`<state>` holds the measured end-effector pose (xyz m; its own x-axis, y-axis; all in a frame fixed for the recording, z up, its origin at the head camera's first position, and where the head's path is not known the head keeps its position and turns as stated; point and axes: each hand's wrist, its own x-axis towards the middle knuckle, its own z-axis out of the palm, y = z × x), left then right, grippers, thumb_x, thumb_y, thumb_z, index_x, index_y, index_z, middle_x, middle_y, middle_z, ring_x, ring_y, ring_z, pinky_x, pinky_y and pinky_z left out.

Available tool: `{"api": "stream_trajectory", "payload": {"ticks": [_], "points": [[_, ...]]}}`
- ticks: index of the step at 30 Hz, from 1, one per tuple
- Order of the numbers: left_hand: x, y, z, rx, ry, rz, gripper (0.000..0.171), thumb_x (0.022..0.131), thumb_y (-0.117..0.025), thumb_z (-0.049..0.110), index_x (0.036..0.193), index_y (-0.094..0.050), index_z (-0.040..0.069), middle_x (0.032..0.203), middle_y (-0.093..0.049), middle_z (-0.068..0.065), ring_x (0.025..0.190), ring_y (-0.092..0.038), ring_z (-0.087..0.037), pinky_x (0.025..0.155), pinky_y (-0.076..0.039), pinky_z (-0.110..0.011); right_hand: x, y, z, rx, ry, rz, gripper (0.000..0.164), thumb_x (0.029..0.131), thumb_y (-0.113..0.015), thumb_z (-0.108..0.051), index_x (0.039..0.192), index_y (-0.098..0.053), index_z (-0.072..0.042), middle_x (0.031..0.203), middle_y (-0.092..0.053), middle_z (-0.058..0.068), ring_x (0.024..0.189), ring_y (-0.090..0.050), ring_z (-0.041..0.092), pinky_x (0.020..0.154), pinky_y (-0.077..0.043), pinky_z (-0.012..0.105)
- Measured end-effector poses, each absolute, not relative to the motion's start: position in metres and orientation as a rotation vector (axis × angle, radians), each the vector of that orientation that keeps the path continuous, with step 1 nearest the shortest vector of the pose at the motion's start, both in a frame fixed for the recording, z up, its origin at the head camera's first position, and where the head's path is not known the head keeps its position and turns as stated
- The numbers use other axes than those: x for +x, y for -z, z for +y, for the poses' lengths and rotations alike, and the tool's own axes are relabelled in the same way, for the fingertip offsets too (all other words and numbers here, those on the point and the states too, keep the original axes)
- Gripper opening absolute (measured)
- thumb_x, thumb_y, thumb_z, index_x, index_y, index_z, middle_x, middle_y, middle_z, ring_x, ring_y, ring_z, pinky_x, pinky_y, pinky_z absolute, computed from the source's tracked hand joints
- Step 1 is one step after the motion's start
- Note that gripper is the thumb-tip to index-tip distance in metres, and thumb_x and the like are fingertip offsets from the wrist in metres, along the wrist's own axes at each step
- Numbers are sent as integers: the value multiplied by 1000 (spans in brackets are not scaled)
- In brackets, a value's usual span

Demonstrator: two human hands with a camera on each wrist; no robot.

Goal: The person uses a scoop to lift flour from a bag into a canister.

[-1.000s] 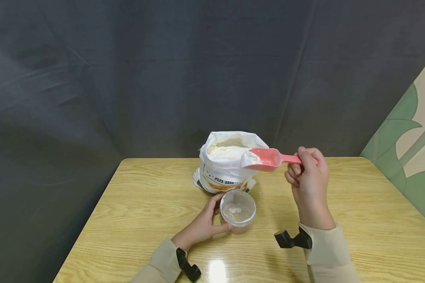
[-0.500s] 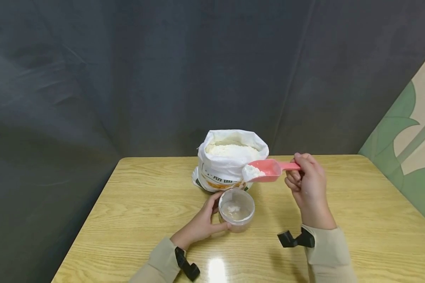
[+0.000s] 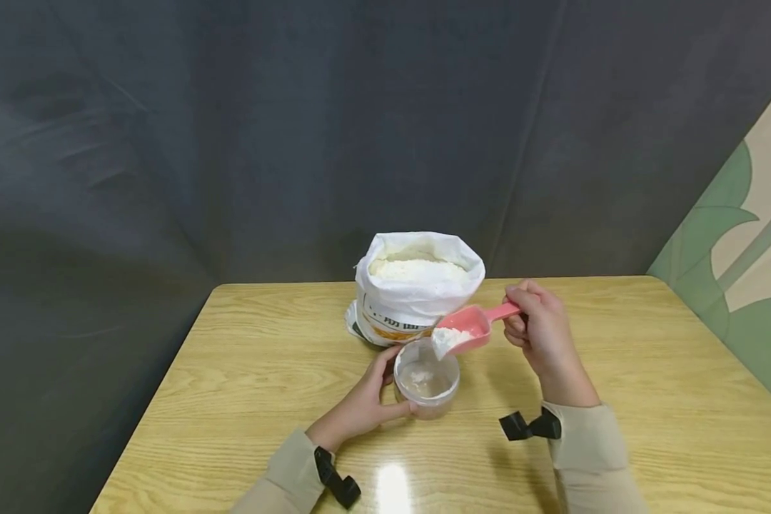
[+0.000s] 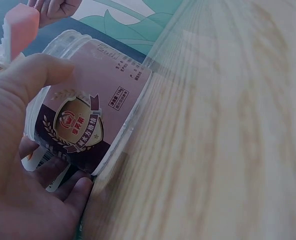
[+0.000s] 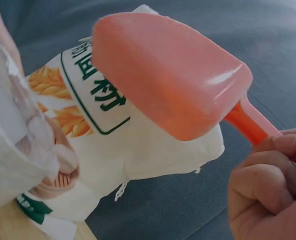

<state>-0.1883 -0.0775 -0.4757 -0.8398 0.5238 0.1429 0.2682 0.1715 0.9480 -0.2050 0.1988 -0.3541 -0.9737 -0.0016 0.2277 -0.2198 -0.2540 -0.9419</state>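
Note:
My left hand (image 3: pixel 365 404) curls round a clear round plastic tub (image 3: pixel 427 400), which stands on the table. The tub's side carries a pink and dark label (image 4: pixel 78 125) in the left wrist view, and a little white powder lies on its bottom. By its handle, my right hand (image 3: pixel 542 335) grips a pink scoop (image 3: pixel 478 323) with white flour (image 3: pixel 448 338) heaped at its lip. The scoop's front edge overlaps the tub's far right rim in the head view. From the right wrist view, only the scoop's underside (image 5: pixel 168 75) shows.
An open white flour sack (image 3: pixel 417 289), full of flour, stands just behind the tub, its top rolled down. A dark curtain (image 3: pixel 360 128) hangs behind the wooden table (image 3: pixel 263 343). A wall with a green leaf pattern (image 3: pixel 758 343) borders the right side.
My right hand has brought the loaded scoop left and down, from beside the flour sack's mouth to the tub's rim. The left hand and tub have stayed in place.

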Motion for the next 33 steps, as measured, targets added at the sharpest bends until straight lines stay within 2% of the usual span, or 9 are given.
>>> {"api": "stream_trajectory", "payload": {"ticks": [5, 9, 13, 18, 23, 33], "points": [[-189, 476, -77, 772, -1731, 2230, 91, 88, -80, 13, 158, -22, 13, 160, -30, -10, 147, -32, -25, 120, -33, -36, -204, 354, 192, 194, -2239, -1980, 30, 105, -48, -8, 75, -50, -8, 50, -41, -4, 40, -34, 4, 38, -15, 27], [-188, 476, -77, 762, -1727, 2231, 91, 88, -81, 13, 158, -22, 14, 160, -30, -9, 147, -32, -24, 119, -33, -35, -201, 352, 184, 157, -2063, -2101, 29, 104, -52, -9, 77, -49, -1, 49, -42, -2, 39, -35, 6, 36, -25, 20], [-188, 476, -77, 764, -1721, 2237, 91, 88, -80, 12, 158, -22, 13, 160, -29, -9, 147, -32, -23, 119, -33, -35, -197, 350, 178, 186, -1807, -2245, 29, 104, -55, -12, 80, -51, 5, 50, -42, 0, 41, -36, 9, 37, -30, 21], [-188, 476, -77, 772, -1714, 2245, 90, 89, -79, 11, 158, -22, 11, 160, -29, -11, 147, -32, -25, 120, -32, -37, -191, 348, 173, 296, -1452, -2382, 28, 104, -57, -15, 79, -53, -3, 59, -46, 3, 51, -42, 14, 43, -35, 24], [-188, 476, -77, 779, -1713, 2249, 91, 88, -80, 10, 158, -21, 10, 160, -29, -13, 147, -32, -28, 120, -32, -37, -184, 343, 168, 388, -1239, -2423, 27, 103, -57, -16, 78, -52, -9, 62, -42, 0, 54, -40, 16, 46, -33, 26], [-187, 474, -77, 753, -1692, 2260, 91, 88, -80, 12, 158, -22, 13, 160, -30, -11, 147, -32, -26, 120, -32, -39, -177, 340, 165, 484, -1129, -2425, 21, 102, -60, -12, 82, -54, -10, 62, -40, -5, 56, -40, 11, 49, -34, 25]]}}
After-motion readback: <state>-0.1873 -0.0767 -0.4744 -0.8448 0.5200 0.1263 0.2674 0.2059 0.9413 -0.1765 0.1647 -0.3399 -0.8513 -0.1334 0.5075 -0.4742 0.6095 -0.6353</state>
